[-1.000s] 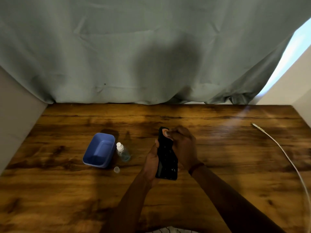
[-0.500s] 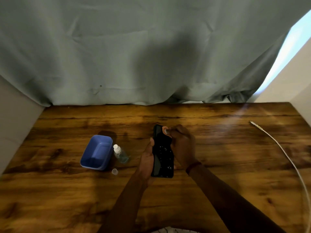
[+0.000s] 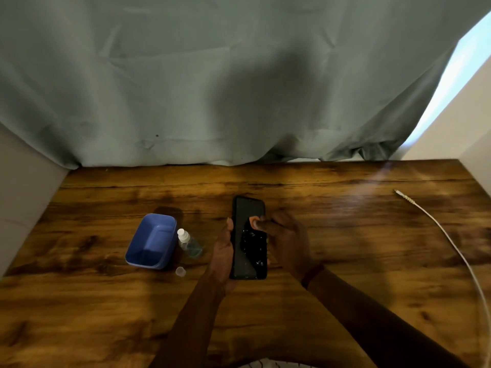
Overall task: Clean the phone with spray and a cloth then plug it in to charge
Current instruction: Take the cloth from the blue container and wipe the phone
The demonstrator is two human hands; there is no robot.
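Downward look at a wooden counter (image 3: 345, 235) set before a grey-green curtain (image 3: 239, 75).

Left hand (image 3: 224, 248) wrapped around a black phone (image 3: 248, 208): thumb lying up the phone's left edge, fingers behind it, fingertips peeking past the right edge. Phone held lengthwise and screen up, above the middle of the counter, top end pointing away. White droplets speckled over the lower half of the screen.

Right hand (image 3: 288, 240) curled, fingertips bunched together and pinching a small pale piece (image 3: 255, 222) against the upper middle of the screen; too small to tell whether cloth. Dark band (image 3: 312, 274) around the right wrist.

To the left of the hands, a blue tub (image 3: 168, 251), open side up, only its own blue floor and walls visible inside. Just beside its right wall, a small clear spray bottle (image 3: 187, 241) with a white nozzle and a little bluish liquid in its base. Near the tub's front corner, a tiny clear cap (image 3: 180, 271), apart from the bottle.

Well apart on the right, a white charging cable (image 3: 451, 241) curving along the counter, plug end lying free toward the far edge, touching neither phone nor hand.
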